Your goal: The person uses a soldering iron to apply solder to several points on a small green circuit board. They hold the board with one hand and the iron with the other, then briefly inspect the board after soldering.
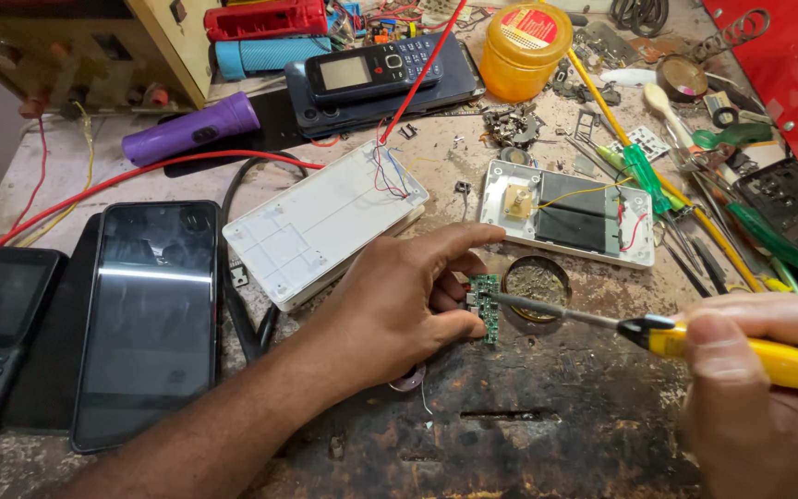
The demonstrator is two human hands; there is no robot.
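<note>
On the scarred, grimy bench (547, 434), the left hand (399, 305) pinches a small green circuit board (485, 307) upright near the middle, long axis vertical. The right hand (768, 388), at the right edge, grips a yellow-handled soldering iron (695, 340); its thin metal tip points left, touching the board.

Phone repair workshop: scarred bench (510, 434), opened handsets (565, 214), screwdrivers (644, 171), soldering iron (695, 342).
</note>
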